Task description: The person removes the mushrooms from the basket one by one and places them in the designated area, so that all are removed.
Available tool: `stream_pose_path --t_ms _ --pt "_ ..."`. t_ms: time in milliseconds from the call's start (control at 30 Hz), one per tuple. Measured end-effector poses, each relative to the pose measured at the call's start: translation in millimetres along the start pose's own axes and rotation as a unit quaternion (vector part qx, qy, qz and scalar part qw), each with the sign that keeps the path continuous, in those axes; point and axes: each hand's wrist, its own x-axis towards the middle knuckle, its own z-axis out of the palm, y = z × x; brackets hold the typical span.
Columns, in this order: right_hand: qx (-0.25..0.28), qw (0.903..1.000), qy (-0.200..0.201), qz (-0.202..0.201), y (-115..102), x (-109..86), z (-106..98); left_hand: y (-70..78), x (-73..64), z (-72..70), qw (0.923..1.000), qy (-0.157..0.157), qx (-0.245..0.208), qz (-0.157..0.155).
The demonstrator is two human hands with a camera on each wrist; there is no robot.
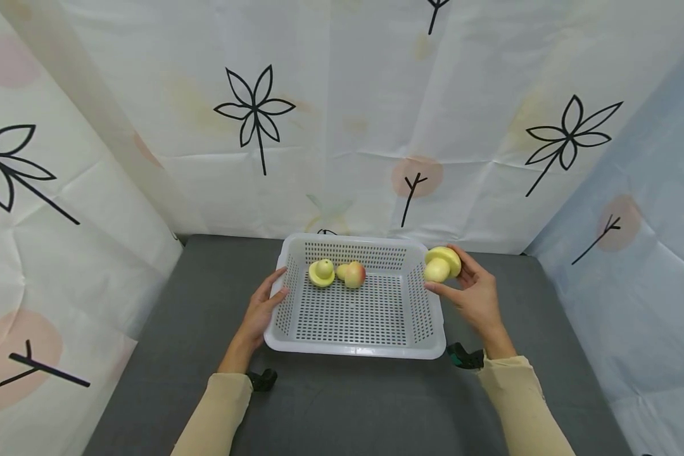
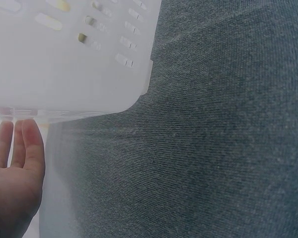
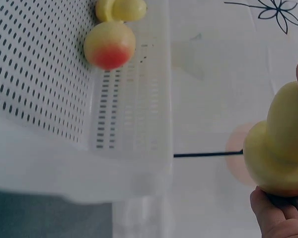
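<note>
A white perforated basket (image 1: pixel 356 347) stands on the grey table. Inside it, at the back, lie a yellow mushroom-shaped toy (image 1: pixel 322 273) and a yellow-red peach-like fruit (image 1: pixel 354 275), also seen as the fruit (image 3: pixel 110 44) in the right wrist view. My left hand (image 1: pixel 264 308) rests with straight fingers (image 2: pixel 32 144) against the basket's left rim (image 2: pixel 69 111). My right hand (image 1: pixel 474 293) holds a second yellow mushroom-shaped toy (image 1: pixel 442 263) just outside the basket's right rim; the same toy (image 3: pixel 283 144) fills the right edge of the right wrist view.
The grey table (image 1: pixel 330 405) is walled on three sides by white cloth with flower prints (image 1: pixel 255 114). Black wrist straps (image 1: pixel 464 356) show at both sleeves.
</note>
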Motion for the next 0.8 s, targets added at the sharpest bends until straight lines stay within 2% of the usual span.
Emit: stream_pose_path --t_ms 200,333,533,800 --pt "-0.009 0.9983 0.041 0.040 6 -3.6 -18 -1.6 0.3 -1.3 1.0000 0.000 -0.001 -0.002" --pt "0.013 0.9957 0.060 0.070 12 -4.9 -29 -1.7 0.4 -1.5 1.0000 0.002 0.001 -0.005" --pt "0.037 0.9924 0.074 0.091 25 -5.7 -41 -0.6 0.7 0.2 0.9999 0.004 0.010 -0.003" --pt "0.015 0.9853 0.085 0.147 48 -4.8 -49 -0.2 0.5 -0.5 1.0000 0.003 0.003 -0.003"
